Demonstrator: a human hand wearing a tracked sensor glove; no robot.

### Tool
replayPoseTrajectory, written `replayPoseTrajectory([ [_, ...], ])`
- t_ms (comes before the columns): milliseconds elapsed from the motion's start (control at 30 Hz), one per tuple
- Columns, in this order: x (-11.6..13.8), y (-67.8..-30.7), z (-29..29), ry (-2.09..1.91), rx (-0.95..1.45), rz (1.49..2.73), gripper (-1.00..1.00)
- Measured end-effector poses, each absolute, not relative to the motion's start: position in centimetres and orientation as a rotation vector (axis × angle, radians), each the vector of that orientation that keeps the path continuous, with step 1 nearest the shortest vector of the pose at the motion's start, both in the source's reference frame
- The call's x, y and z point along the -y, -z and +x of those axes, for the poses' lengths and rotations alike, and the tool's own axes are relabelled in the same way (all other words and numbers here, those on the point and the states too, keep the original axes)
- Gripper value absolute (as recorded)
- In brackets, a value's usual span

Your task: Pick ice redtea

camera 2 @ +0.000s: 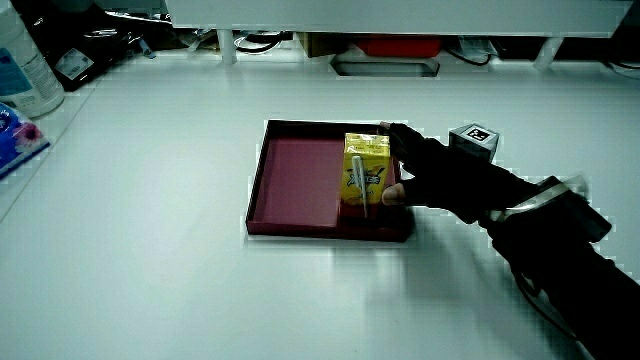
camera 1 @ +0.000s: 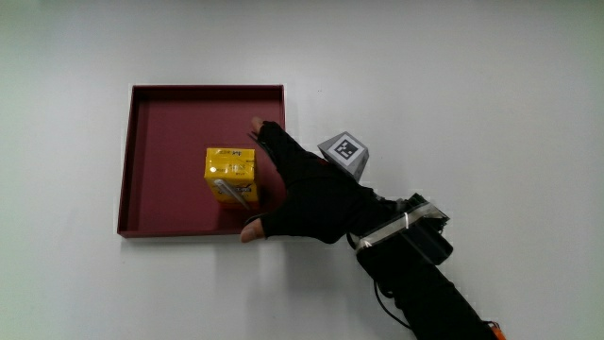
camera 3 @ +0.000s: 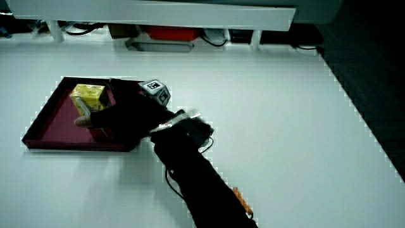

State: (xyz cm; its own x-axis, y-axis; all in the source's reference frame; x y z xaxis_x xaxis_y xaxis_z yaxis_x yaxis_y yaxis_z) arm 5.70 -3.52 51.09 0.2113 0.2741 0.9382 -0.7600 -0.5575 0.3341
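A yellow ice redtea carton (camera 1: 230, 170) with a straw on its side stands in a dark red tray (camera 1: 208, 90). It appears in both side views (camera 2: 365, 165) (camera 3: 87, 96). The gloved hand (camera 1: 288, 189) reaches over the tray's rim beside the carton. Its thumb and fingers are spread wider than the carton, one on each side of it, and do not clasp it. The patterned cube (camera 1: 344, 151) sits on the back of the hand. The hand shows in both side views (camera 2: 440, 175) (camera 3: 120, 111), where it hides part of the tray's wall.
The tray (camera 2: 300, 170) holds only the carton. In a side view a white bottle (camera 2: 22, 70) and a blue packet (camera 2: 15, 135) lie at the table's edge, well away from the tray. The low partition (camera 2: 380, 20) has cables under it.
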Motion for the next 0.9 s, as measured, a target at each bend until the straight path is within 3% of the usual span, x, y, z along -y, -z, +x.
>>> replayPoseTrajectory([
  [467, 3.6, -51.8, 4.5, -1.581, 0.494, 1.601, 0.00],
  [900, 3.6, -52.2, 5.8, -1.762, 0.419, 1.665, 0.48],
])
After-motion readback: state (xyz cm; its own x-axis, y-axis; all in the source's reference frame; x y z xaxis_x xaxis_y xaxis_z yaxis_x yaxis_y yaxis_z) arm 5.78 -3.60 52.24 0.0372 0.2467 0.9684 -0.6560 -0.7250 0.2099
